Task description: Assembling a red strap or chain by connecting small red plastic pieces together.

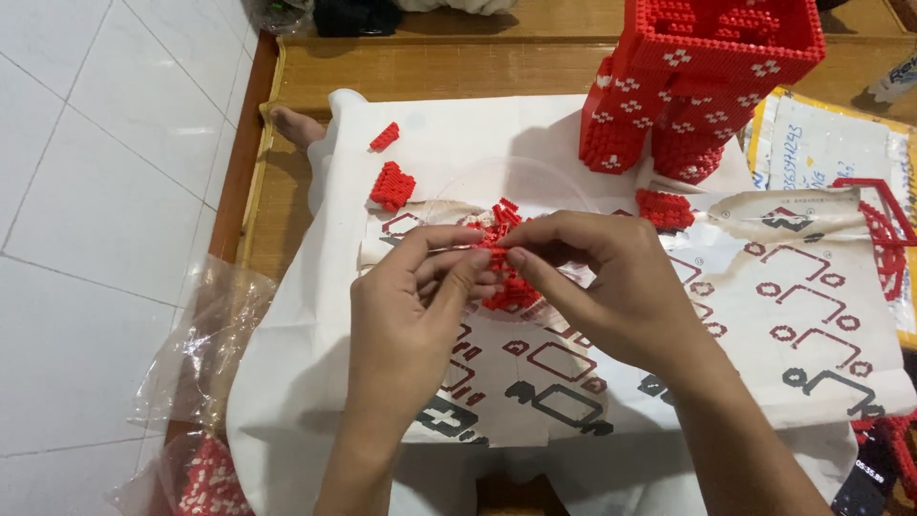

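Over the middle of the printed instruction sheet (764, 315), both hands meet fingertip to fingertip. The left hand (406, 306) is curled nearly closed, thumb and forefinger pinching a small red plastic building brick (489, 245). The right hand (602, 277) comes in from the other side, fingers bent, thumb and forefinger pressed on the same brick, so the piece sits gripped between the two hands.

Directly beneath the fingers lies a heap of loose red bricks (511, 291) in a clear shallow plastic dish (535, 182), partly hidden by the hands.

Beyond the left hand, two small red brick clusters (392, 186) rest on the white cloth (287, 382). Beyond the right hand stands a tall red-and-white brick-built model (702, 86), well apart from the hands. A crumpled clear plastic bag (205, 344) lies at the left, beside the white tiled floor (105, 191).
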